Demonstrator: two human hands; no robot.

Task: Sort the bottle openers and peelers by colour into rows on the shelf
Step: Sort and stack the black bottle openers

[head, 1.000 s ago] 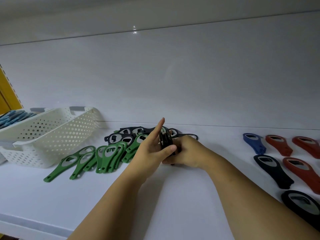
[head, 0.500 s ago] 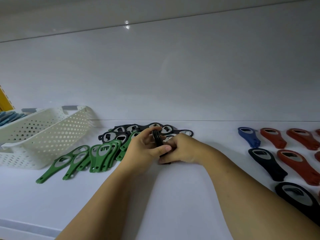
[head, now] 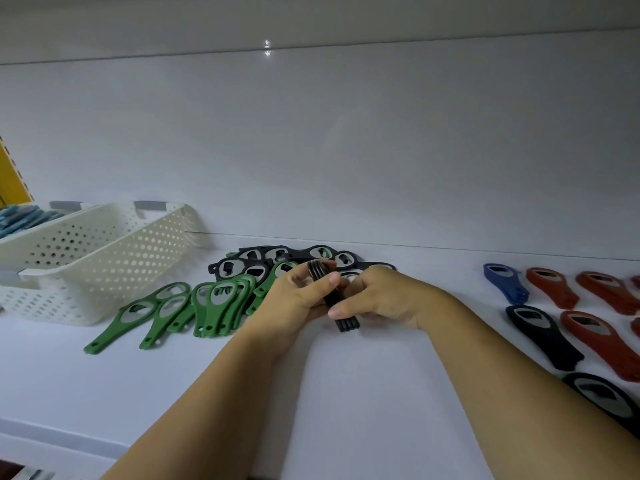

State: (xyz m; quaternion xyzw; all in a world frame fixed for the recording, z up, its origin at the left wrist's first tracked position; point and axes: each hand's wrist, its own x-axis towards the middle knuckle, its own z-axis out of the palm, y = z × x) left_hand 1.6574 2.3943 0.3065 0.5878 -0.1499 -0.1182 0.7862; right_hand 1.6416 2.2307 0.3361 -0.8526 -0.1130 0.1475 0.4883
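Shelf (head: 346, 393), white, one level. Left end: one white perforated basket (head: 104, 268), sitting askew; no contents can be seen through its holes or over its rim. Blue items (head: 20, 218) show beyond the basket's far rim at the left edge; whether they lie in a container cannot be told. Beside the basket, toward the middle: green openers (head: 207, 303), several overlapping, handles pointing to the front edge. Behind them, near the back edge: a loose pile of black openers (head: 256, 268). Middle of the shelf, just in front of that pile: a stack of black openers (head: 346, 323), held on edge, its lower ends at or just above the surface. The left hand (head: 298, 299) grips the stack with the thumb laid across it and the fingers curled behind; the right hand (head: 384, 296) closes round it from the other side, thumb low on the handles. Right end, in rows: one blue opener (head: 505, 282), red openers (head: 554, 287) and large black openers (head: 540, 336), set apart from one another. Bare surface runs from the hands to the front edge, between the green group and the right-hand rows.
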